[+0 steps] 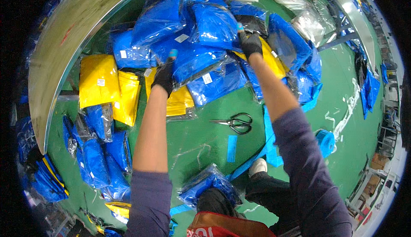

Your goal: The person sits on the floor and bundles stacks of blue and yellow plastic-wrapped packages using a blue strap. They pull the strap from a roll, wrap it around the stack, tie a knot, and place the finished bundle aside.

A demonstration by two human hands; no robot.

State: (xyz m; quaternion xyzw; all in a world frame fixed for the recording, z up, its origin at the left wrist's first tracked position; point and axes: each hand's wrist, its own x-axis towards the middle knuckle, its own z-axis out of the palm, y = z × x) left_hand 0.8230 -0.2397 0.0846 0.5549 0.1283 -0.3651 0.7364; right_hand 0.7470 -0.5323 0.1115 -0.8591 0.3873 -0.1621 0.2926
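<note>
My left hand (pixel 164 77), in a black glove with light-blue tape on the thumb, grips the left side of a pile of blue bagged packs (pixel 188 57). At the pile's right side is my right hand (pixel 250 44), gloved and taped the same way, its thumb by the edge of an upper blue pack (pixel 214 22). The packs are folded blue cloth or sheet in clear plastic with small white labels. Most fingers of both hands are hidden. Yellow packs (pixel 175 102) show under my left wrist, and another yellow pack (pixel 274 59) lies beside my right wrist.
Black-handled scissors (pixel 239 123) lie on the green floor (pixel 192 130), near a light-blue strip (pixel 231 148) and a roll of light-blue tape (pixel 325 142). More yellow packs (pixel 99 80) and blue packs (pixel 94 160) lie left. A blue pack (pixel 209 185) sits by my leg. A curved-looking table edge (pixel 64 74) stands left.
</note>
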